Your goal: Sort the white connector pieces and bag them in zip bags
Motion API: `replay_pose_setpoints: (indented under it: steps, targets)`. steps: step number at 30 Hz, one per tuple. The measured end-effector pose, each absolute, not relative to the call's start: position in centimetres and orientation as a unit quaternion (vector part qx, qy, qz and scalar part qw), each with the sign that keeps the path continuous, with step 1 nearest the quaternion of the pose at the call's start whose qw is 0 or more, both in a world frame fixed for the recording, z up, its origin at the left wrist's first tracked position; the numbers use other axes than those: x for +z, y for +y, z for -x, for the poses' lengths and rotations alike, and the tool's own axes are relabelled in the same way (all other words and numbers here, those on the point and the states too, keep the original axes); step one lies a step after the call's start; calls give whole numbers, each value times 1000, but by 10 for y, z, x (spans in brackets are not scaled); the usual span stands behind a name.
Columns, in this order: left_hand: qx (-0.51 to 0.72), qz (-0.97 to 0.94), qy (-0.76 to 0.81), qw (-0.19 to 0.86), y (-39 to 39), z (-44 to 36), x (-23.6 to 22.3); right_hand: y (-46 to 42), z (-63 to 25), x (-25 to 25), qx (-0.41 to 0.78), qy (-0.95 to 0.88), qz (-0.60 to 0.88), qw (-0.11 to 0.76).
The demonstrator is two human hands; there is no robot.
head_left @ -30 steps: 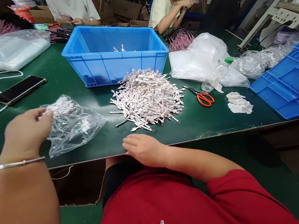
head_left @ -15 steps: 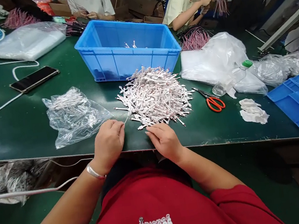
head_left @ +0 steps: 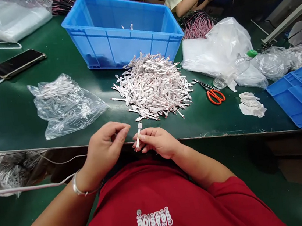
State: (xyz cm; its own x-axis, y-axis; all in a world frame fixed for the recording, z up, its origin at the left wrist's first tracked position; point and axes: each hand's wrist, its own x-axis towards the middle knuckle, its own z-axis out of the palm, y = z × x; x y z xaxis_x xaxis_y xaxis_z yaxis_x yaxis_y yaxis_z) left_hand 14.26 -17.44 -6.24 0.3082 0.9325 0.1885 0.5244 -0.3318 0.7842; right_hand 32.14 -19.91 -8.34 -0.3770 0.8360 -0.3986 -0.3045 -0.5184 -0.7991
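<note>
From my end of the link I had the right hand (head_left: pixel 157 142) pinching a slim white piece (head_left: pixel 137 136) nearly upright between thumb and fingertips, just in front of the heap of like white pieces (head_left: pixel 151 87), while the left hand (head_left: pixel 106 150) hung just beside it, half open and curled, with nothing in its hold that I could see. The rest lay around that heap: a blue plastic crate (head_left: pixel 122 31) behind it, a clear plastic bag (head_left: pixel 66 107) of similar pieces to its left, and red-handled scissors (head_left: pixel 215 96) to its right
</note>
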Motion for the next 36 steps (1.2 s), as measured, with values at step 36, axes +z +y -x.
replay_pose_setpoints:
  steps: [36]
  targets:
    - [320,-430,404,741,-180,-143,-89,-236,-344,-86,584,-410,533,455]
